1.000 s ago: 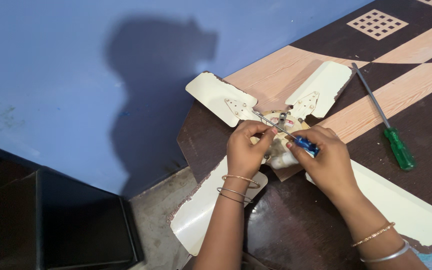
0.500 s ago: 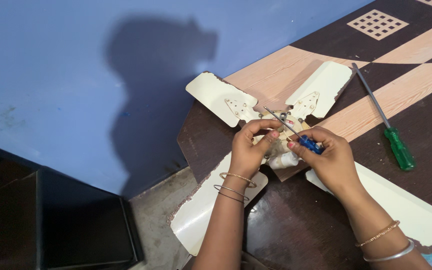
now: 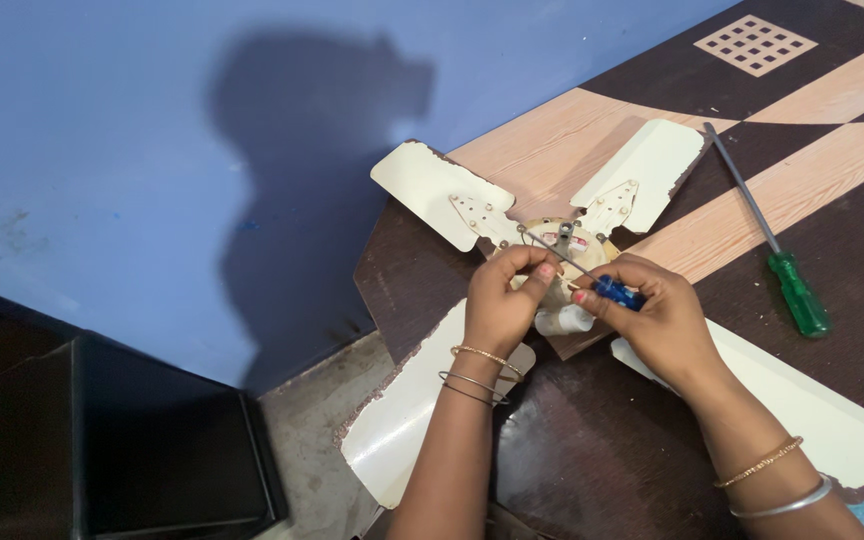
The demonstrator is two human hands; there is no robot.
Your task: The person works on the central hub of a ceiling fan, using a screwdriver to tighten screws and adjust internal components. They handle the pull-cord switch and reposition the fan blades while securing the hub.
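A cream ceiling fan (image 3: 642,175) with several blades lies on a brown and wood-patterned table (image 3: 812,160). My right hand (image 3: 657,320) grips a blue-handled screwdriver (image 3: 617,292) whose thin shaft reaches to the fan's round hub (image 3: 562,240). My left hand (image 3: 502,300) pinches the shaft near its tip, fingers closed over the hub. Both wrists wear bangles. The part of the hub under my hands is hidden.
A green-handled screwdriver (image 3: 797,292) with a long shaft lies on the table to the right of the fan. A blue wall (image 3: 152,150) stands behind the table's left edge. A dark box-like object (image 3: 102,440) sits on the floor at lower left.
Both hands stay on the hub with the blue screwdriver; only slight finger and shaft shifts show. The fan and the green screwdriver have not moved.
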